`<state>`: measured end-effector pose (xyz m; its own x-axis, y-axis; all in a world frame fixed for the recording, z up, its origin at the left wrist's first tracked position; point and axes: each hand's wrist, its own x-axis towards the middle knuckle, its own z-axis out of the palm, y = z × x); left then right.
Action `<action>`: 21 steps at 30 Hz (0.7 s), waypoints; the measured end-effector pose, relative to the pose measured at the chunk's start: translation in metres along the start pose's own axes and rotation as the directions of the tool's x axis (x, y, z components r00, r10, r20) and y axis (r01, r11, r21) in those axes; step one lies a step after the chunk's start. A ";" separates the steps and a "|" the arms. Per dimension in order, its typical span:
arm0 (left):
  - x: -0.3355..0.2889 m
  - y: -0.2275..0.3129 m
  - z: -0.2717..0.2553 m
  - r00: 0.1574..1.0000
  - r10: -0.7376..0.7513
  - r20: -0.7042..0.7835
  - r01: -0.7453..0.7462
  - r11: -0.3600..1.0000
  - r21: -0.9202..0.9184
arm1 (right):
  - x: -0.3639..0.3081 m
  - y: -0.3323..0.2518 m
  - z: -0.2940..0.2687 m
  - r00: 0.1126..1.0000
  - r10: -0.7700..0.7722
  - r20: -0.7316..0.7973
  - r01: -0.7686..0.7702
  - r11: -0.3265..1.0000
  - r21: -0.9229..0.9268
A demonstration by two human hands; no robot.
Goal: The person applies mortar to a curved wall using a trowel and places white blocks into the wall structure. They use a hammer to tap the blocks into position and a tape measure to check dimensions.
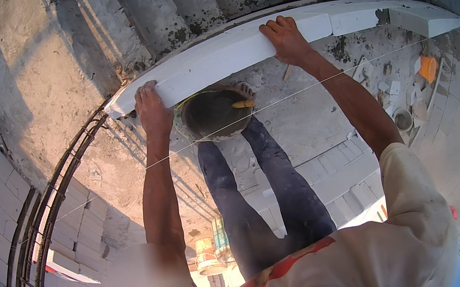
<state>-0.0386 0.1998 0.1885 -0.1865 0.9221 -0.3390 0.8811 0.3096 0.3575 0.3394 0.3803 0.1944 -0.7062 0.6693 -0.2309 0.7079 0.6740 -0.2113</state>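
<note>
Two hands on a long white block

In the head view, the block lies along the top of a low wall, beyond a round dark tub, with its right end against another white block. The left hand grips the near edge by the block's left end, fingers curled over it. The right hand grips it farther along, near the joint, its fingers bent on the upper face (the undersides of both grips are hidden). A tool with a wooden handle rests in the tub, and a thin taut string crosses the view above it. Dark steel bars curve away from the block's left end. Concrete steps rise behind. At right, an orange container and a grey bucket sit among rubble.
</note>
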 end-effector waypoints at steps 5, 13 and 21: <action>-0.007 -0.001 0.000 0.997 0.078 0.017 -0.080 0.976 0.204 | -0.013 -0.016 -0.003 0.997 0.078 0.000 -0.077 0.987 -0.143; -0.140 0.060 -0.015 0.979 0.202 -0.021 -0.203 0.979 -0.029 | -0.236 -0.174 -0.010 0.810 0.465 0.356 -0.586 0.642 0.494; -0.310 0.093 -0.026 0.532 -0.226 0.816 0.231 0.966 0.118 | -0.431 -0.274 -0.057 0.365 0.608 0.705 -0.863 -0.063 0.501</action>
<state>0.0902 -0.0510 0.3493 0.0560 0.2312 -0.9713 0.8591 0.4845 0.1648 0.4491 -0.0750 0.4063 0.1829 0.4337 -0.8823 0.5718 -0.7770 -0.2634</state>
